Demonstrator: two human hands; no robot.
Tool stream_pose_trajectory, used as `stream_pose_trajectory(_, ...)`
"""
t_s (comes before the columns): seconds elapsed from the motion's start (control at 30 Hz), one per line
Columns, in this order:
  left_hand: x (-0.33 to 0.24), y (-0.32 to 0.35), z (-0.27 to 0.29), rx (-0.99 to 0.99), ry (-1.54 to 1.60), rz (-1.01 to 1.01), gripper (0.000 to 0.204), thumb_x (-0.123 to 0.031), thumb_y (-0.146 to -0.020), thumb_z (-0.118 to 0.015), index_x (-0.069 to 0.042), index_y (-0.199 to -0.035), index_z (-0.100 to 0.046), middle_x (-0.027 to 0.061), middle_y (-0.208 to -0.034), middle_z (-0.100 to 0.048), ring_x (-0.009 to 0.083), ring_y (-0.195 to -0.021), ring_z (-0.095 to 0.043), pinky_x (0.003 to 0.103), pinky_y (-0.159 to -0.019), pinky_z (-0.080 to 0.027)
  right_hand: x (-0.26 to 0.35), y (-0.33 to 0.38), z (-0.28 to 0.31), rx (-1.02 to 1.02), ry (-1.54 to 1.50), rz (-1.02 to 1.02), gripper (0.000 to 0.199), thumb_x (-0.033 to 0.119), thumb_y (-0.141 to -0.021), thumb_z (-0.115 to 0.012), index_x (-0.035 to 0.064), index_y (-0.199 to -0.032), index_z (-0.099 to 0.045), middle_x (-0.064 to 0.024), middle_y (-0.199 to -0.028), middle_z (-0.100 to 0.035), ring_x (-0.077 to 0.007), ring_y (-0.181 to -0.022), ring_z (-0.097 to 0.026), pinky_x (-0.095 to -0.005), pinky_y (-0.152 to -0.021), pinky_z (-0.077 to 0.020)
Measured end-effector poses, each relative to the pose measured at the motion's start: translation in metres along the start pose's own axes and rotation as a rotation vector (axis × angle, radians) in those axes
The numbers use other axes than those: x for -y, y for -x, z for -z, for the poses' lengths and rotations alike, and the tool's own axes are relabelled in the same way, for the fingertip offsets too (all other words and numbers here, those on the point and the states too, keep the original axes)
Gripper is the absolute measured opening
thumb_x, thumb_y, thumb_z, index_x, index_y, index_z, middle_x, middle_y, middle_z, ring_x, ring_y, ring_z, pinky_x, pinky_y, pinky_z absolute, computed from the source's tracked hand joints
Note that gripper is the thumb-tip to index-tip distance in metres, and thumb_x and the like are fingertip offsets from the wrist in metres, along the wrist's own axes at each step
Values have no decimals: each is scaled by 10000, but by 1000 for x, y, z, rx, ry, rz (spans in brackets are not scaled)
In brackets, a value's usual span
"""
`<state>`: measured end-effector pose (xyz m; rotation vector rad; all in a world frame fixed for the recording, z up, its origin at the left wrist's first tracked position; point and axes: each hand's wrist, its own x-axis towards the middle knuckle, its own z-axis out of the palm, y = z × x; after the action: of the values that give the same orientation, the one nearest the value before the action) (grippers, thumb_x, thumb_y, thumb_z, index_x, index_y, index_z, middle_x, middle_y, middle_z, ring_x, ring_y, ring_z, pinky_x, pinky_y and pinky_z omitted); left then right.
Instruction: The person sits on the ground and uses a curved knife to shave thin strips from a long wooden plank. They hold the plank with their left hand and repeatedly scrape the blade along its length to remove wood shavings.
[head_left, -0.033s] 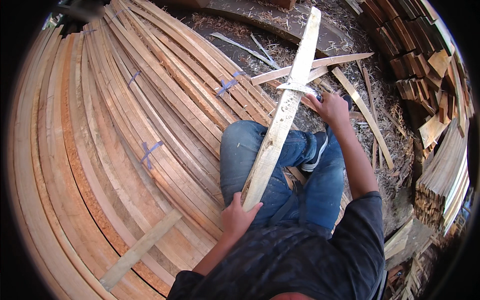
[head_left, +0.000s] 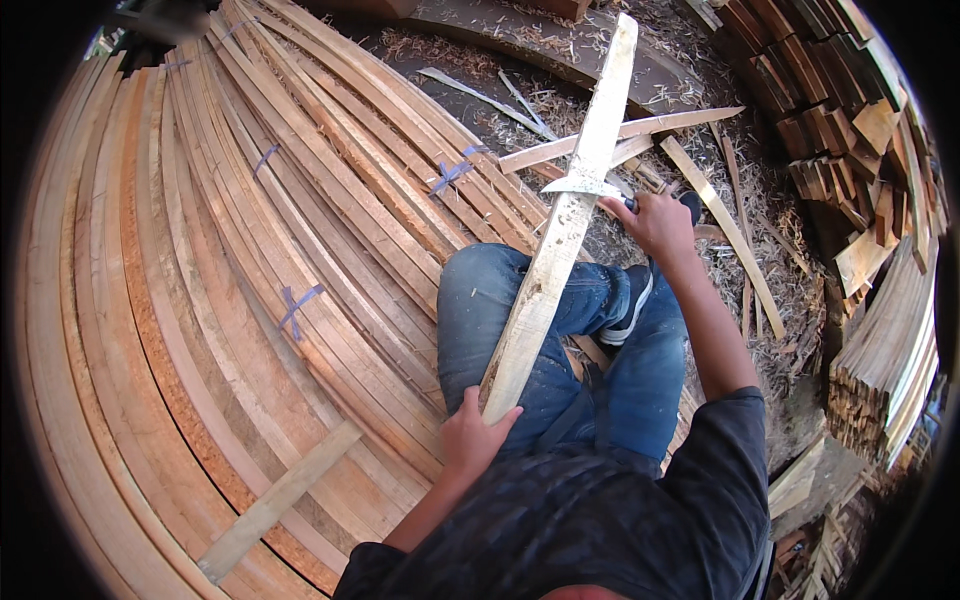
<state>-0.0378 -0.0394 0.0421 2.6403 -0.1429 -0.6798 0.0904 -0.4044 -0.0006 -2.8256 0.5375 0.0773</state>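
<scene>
A long pale wooden plank (head_left: 540, 305) slants across my bent left leg, its far end pointing away over the ground. My left hand (head_left: 478, 430) grips the plank's near end, with thumb and fingers on opposite edges. Farther up, a knife (head_left: 580, 187) with a light, curved blade lies across the plank. My right hand (head_left: 660, 222) is closed round its dark handle, just right of the plank. Dark specks and rough patches mark the plank's face on the near side of the blade.
Long boards (head_left: 220, 300) fill the left side, with purple ties (head_left: 298, 310) on some. Offcuts (head_left: 725, 235) and wood shavings (head_left: 785, 340) litter the ground beyond and to the right. Stacked timber (head_left: 830, 130) rises at the far right, above a bundle of thin slats (head_left: 880, 360).
The knife blade has slid a little left and nearer along the plank, my right hand moving with it. My left hand keeps its grip at the near end.
</scene>
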Motion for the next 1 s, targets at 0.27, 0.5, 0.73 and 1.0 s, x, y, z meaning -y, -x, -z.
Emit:
stream_pose_trajectory(0.27, 2, -1, 1, -2, -9, -76, 621, -528, -772, -735, -43, -1075, -493, 227, -818, -665, 434, -729, -656, 510, -612, -508, -24, -10, -19, 49, 112, 3, 766, 740, -847, -463, 29, -647, -664, -187, -625, -645, -361, -628, -667, -447, -571, -526)
stream_pose_trajectory(0.5, 1, -1, -1, 19, -45, 17, 636, -493, -750, -776, -49, -1097, -481, 242, -809, -657, 457, -794, -639, 516, -673, -484, -16, 15, -5, 52, -86, -31, 746, 703, -866, -488, 14, -642, -666, -184, -573, -611, -351, -582, -649, -456, -562, -516)
stream_pose_trajectory(0.73, -19, 1, 6, 45, -8, 15, 633, -480, -745, -784, -43, -1094, -485, 247, -807, -655, 461, -795, -636, 507, -677, -481, -54, -50, -34, -45, 5, -199, 847, 785, -829, -431, 0, -650, -696, -185, -605, -647, -339, -579, -667, -442, -561, -538)
stream_pose_trajectory(1.0, -12, 6, 1, -18, 1, 51, 643, -442, -718, -819, -35, -1100, -500, 255, -852, -657, 462, -827, -638, 497, -705, -488, -10, 15, -23, 48, -56, 130, 775, 723, -875, -435, 40, -593, -671, -148, -530, -604, -326, -539, -648, -428, -522, -523)
